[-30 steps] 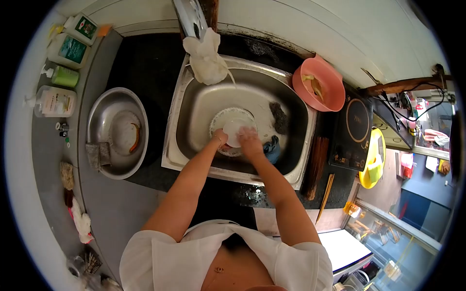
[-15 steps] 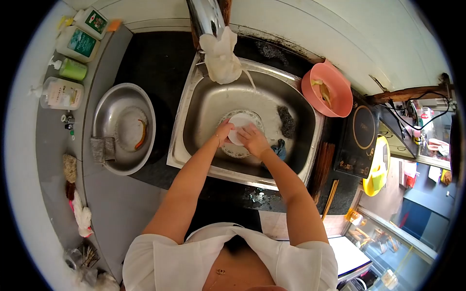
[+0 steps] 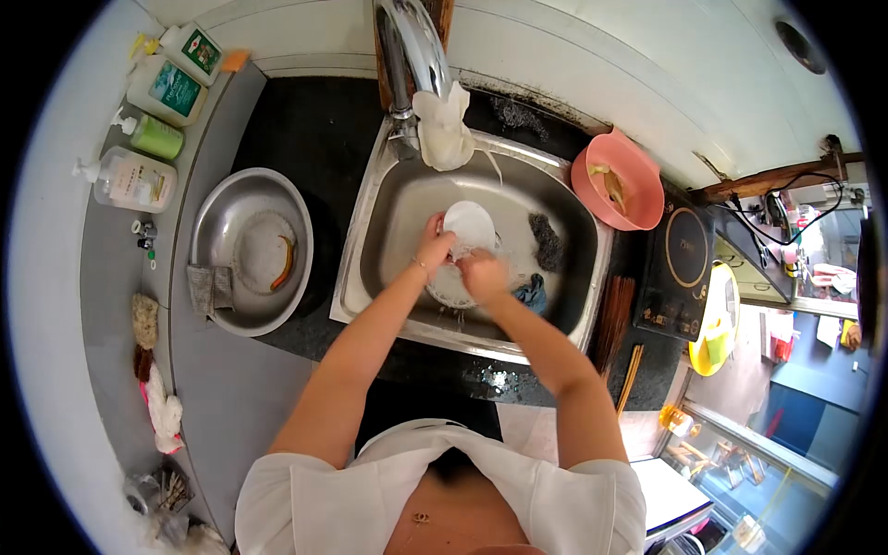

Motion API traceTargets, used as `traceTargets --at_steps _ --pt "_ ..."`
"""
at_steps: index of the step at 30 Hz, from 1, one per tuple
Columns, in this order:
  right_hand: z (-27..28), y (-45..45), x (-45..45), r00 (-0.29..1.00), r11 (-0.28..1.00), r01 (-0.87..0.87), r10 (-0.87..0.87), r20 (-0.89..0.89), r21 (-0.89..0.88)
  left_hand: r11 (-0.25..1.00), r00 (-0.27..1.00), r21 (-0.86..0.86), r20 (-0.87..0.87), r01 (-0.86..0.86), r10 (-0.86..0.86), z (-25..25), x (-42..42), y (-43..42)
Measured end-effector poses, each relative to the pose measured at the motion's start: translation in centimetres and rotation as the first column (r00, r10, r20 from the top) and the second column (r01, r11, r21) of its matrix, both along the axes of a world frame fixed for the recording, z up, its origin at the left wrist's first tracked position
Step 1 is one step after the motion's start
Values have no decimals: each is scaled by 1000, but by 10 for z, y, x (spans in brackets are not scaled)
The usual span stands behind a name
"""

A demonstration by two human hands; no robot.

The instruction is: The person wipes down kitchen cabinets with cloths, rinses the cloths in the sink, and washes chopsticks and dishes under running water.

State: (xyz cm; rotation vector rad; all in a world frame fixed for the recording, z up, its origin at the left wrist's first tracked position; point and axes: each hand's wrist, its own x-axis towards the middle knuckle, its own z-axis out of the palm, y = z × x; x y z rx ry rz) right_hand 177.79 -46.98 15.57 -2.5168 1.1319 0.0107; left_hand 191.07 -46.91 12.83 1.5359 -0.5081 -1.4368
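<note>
A small white dish [image 3: 470, 227] is held over the steel sink [image 3: 398, 199]. Fingers of my left hand [image 3: 435, 244] are closed on its left edge. Close beside it, my right hand [image 3: 483, 276] is curled at the dish's lower edge, slightly blurred; what its fingers hold is hidden. Beneath both hands a patterned plate [image 3: 450, 289] lies in the sink, partly covered. To the right are a dark mesh scrubber [image 3: 546, 242] and a blue cloth [image 3: 531, 294].
A faucet [image 3: 416, 46] with a white cloth [image 3: 445, 129] overhangs the sink's back. A metal basin [image 3: 208, 222] stands left, a pink basin [image 3: 638, 190] and a cooktop [image 3: 675, 264] right. Bottles [image 3: 137, 180] line the left ledge.
The white dish has risen and tilted in my left hand. My right hand has moved from its face to its lower edge and curled. The camera view has shifted slightly.
</note>
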Motion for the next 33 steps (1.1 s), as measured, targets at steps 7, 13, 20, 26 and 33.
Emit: traceTargets --at_steps 7,13,20,26,33 --pt "-25 -27 -30 883 862 -272 400 246 -428 968 955 45 154 249 -252 48 18 1" --pt "-57 1 5 993 988 4 14 117 -153 991 966 -40 231 128 -115 -28 15 -8" --pt "-16 -15 -18 957 919 -210 263 123 -333 935 958 212 -103 285 -268 37 31 -2" --pt "-4 -1 11 802 779 173 -466 373 602 944 971 -278 201 180 -126 23 11 -8" --pt "13 -16 5 184 240 -297 -936 302 924 696 297 -169 953 698 -66 59 -16 28"
